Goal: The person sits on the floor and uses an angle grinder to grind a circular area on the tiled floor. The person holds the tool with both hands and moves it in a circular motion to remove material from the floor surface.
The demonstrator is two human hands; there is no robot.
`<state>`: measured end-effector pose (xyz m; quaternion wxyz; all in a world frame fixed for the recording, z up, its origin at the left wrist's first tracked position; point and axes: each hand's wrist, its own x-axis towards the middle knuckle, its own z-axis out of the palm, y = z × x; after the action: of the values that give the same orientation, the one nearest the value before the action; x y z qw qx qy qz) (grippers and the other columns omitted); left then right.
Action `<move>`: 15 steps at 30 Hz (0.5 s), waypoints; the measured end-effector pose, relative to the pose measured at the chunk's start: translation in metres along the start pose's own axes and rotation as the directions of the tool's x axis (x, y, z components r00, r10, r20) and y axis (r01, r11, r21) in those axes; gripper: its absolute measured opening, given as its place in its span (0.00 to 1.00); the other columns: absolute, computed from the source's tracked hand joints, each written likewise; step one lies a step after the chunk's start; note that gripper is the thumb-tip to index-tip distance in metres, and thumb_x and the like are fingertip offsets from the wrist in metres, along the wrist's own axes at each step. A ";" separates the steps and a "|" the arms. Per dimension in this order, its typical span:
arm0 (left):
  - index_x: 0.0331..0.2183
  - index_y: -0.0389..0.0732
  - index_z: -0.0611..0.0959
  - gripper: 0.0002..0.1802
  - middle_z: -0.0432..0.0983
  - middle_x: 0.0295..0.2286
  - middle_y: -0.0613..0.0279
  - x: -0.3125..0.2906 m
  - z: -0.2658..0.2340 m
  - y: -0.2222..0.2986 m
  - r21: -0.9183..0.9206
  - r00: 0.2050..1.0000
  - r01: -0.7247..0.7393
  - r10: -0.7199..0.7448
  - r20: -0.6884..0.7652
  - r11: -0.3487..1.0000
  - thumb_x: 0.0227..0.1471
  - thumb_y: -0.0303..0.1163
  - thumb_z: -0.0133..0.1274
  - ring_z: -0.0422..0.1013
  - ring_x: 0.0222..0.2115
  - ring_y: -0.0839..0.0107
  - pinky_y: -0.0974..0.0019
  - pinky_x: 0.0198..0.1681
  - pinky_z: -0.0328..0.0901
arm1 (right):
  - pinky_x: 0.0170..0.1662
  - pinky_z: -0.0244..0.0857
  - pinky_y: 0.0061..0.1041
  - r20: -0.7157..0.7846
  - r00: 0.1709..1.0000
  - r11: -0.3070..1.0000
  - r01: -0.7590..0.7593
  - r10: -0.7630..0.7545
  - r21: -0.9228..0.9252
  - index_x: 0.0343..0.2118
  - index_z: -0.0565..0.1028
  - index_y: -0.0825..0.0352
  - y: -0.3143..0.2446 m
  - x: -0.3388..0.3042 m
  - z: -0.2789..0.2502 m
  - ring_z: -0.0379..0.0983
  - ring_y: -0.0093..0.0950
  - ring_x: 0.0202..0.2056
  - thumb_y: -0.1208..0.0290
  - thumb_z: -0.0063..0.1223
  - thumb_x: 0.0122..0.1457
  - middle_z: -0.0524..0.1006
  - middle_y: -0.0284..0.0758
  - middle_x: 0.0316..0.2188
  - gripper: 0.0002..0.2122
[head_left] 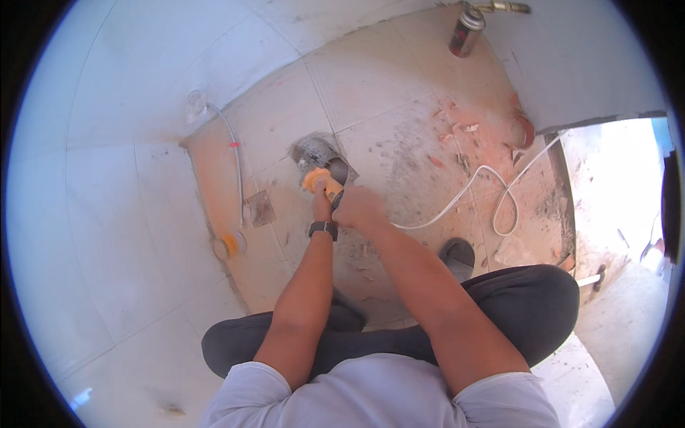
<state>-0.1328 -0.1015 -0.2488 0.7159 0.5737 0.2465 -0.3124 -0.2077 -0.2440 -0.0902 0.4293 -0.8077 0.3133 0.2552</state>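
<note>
Both of my hands are closed on a yellow corded power tool that looks like an angle grinder. My left hand, below a dark wrist strap, wraps the tool near its front. My right hand grips its rear, covering most of the dark end. The tool's head sits at the edge of a dark round hole in the tiled floor. Rough grey material surrounds part of that hole. Whatever disc or bit the tool carries is hidden.
A white cord loops across the floor to the right. Reddish broken pieces lie beyond it. A spray can and a brush are at the far right. On the left are a hose, square drain and yellow-white roll.
</note>
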 end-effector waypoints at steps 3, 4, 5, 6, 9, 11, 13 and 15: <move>0.49 0.43 0.78 0.27 0.81 0.36 0.62 -0.013 0.012 0.008 -0.013 0.999 0.017 -0.016 0.036 1.000 0.60 0.56 0.53 0.79 0.35 0.65 0.59 0.40 0.74 | 0.48 0.76 0.36 0.031 1.000 0.996 -0.003 0.001 0.086 0.43 0.81 0.67 0.010 0.005 -0.010 0.83 0.40 0.46 0.65 0.65 0.46 0.84 0.42 0.41 0.20; 0.49 0.43 0.78 0.28 0.81 0.37 0.62 -0.017 0.016 0.010 -0.001 0.999 0.016 -0.016 0.043 1.000 0.60 0.57 0.53 0.79 0.36 0.65 0.59 0.41 0.74 | 0.48 0.77 0.36 0.060 0.998 0.995 0.002 -0.008 0.101 0.43 0.81 0.67 0.014 0.007 -0.013 0.83 0.40 0.46 0.65 0.64 0.46 0.84 0.42 0.41 0.20; 0.49 0.44 0.77 0.28 0.81 0.37 0.62 -0.020 0.020 0.011 0.008 0.999 0.029 -0.029 0.033 1.000 0.61 0.57 0.52 0.79 0.36 0.65 0.59 0.41 0.74 | 0.47 0.77 0.36 0.091 0.996 0.994 0.002 -0.012 0.111 0.43 0.82 0.67 0.017 0.011 -0.017 0.83 0.40 0.45 0.65 0.64 0.46 0.84 0.42 0.41 0.19; 0.48 0.44 0.77 0.28 0.81 0.37 0.62 -0.023 0.022 0.013 0.005 0.998 0.039 -0.040 0.038 0.999 0.61 0.58 0.52 0.79 0.36 0.65 0.59 0.42 0.74 | 0.47 0.77 0.36 0.120 0.993 0.993 -0.004 -0.010 0.116 0.42 0.82 0.67 0.020 0.014 -0.019 0.83 0.40 0.45 0.65 0.64 0.47 0.84 0.42 0.41 0.19; 0.48 0.44 0.77 0.28 0.81 0.37 0.62 -0.025 0.027 0.014 0.000 0.997 0.071 -0.071 0.011 0.997 0.61 0.59 0.51 0.79 0.37 0.65 0.59 0.43 0.74 | 0.48 0.77 0.36 0.183 0.983 0.990 -0.010 -0.016 0.144 0.42 0.84 0.65 0.024 0.023 -0.026 0.83 0.40 0.46 0.65 0.64 0.47 0.84 0.42 0.42 0.18; 0.47 0.45 0.77 0.28 0.81 0.36 0.62 -0.024 0.029 0.014 0.033 0.999 0.049 -0.049 -0.017 0.998 0.61 0.59 0.51 0.79 0.37 0.65 0.59 0.42 0.74 | 0.49 0.77 0.35 0.187 0.982 0.985 -0.017 -0.016 0.172 0.42 0.84 0.65 0.028 0.027 -0.029 0.83 0.39 0.46 0.64 0.64 0.48 0.84 0.42 0.43 0.18; 0.47 0.45 0.77 0.28 0.81 0.36 0.62 -0.024 0.031 0.013 0.041 0.999 0.045 -0.045 -0.018 0.998 0.61 0.59 0.52 0.79 0.37 0.65 0.59 0.42 0.74 | 0.50 0.76 0.35 0.202 0.979 0.981 -0.028 -0.011 0.191 0.42 0.84 0.65 0.032 0.032 -0.032 0.82 0.39 0.47 0.64 0.64 0.48 0.84 0.42 0.43 0.18; 0.47 0.45 0.77 0.27 0.80 0.36 0.62 -0.023 0.034 0.012 0.057 0.999 0.035 -0.033 -0.039 0.998 0.61 0.59 0.52 0.79 0.36 0.66 0.59 0.42 0.74 | 0.50 0.76 0.34 0.225 0.974 0.980 -0.041 -0.004 0.195 0.43 0.84 0.65 0.036 0.036 -0.036 0.82 0.39 0.48 0.64 0.65 0.48 0.84 0.42 0.44 0.18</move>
<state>-0.1402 -0.1295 -0.2166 0.6888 0.5956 0.2609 -0.3206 -0.2044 -0.3007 -0.1164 0.5379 -0.7238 0.2942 0.3165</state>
